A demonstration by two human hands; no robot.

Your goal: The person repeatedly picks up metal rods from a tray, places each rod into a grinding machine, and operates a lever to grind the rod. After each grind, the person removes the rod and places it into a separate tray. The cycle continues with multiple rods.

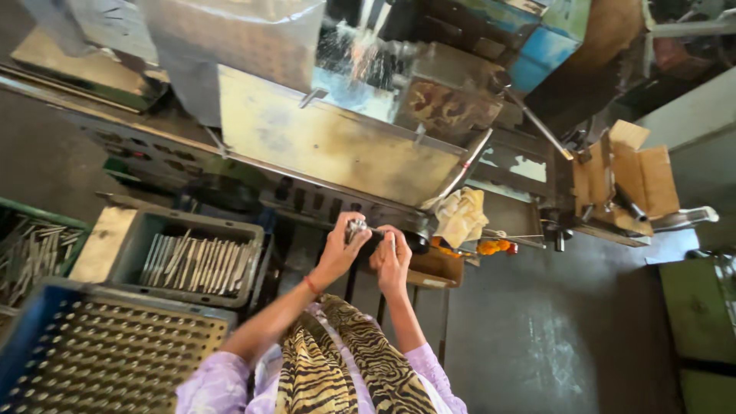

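My left hand (338, 251), with a red thread at the wrist, is raised in front of a machine and grips a small shiny metal part (355, 228) in its fingertips. My right hand (392, 262) is right beside it, its fingers curled and pinching the right end of the same part. Both hands hover just below the machine's front edge, near a dark round knob (416, 242). Lilac sleeves and a tiger-striped scarf (345, 368) fill the lower middle of the view.
A machine with a large metal guard plate (330, 142) stands ahead. At the left are a grey crate of metal rods (195, 262), a green crate of rods (31, 247) and a blue perforated tray (100, 353). A yellowish cloth (460, 215), orange flowers (494, 247) and cardboard (625, 178) lie to the right.
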